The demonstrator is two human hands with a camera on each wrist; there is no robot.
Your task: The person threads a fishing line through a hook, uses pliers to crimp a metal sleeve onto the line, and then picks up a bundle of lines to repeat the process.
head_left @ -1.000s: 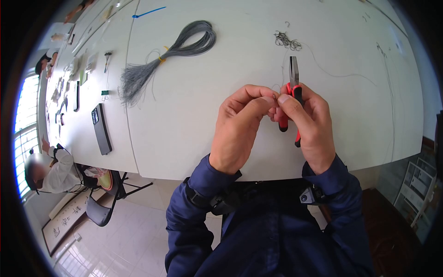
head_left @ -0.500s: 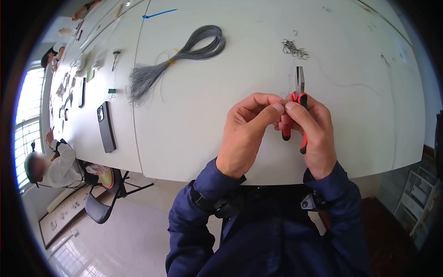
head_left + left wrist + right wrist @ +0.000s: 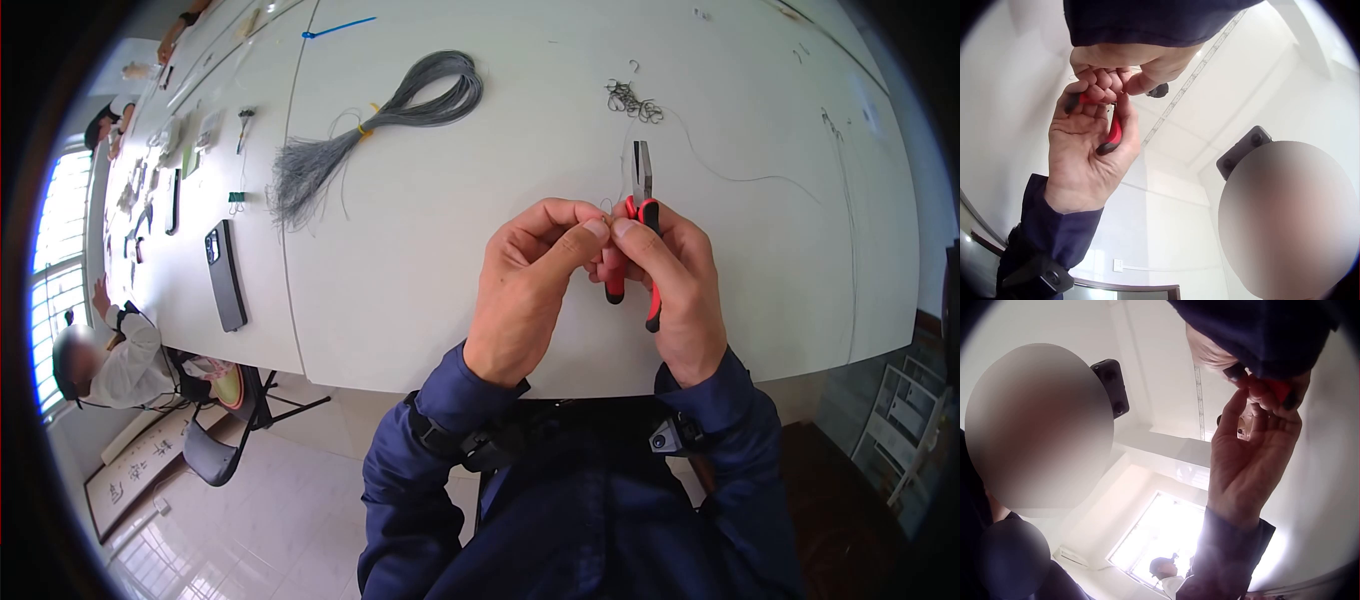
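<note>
Fine line (image 3: 606,201) is pinched in the thumb and fingertips of left hand (image 3: 525,280), its loop tipped away from the body, right hand (image 3: 685,285) equally near, with red-handled pliers (image 3: 643,182) gripped pointing forward in its curled fingers.

On the surface (image 3: 400,280), the hank (image 3: 430,105) lay with the cable tie (image 3: 340,27) behind it and the pile of fishhooks (image 3: 630,103) to its right. The smartphone (image 3: 225,275) lay before it on the left; the pliers (image 3: 643,180) were before it on the right.
</note>
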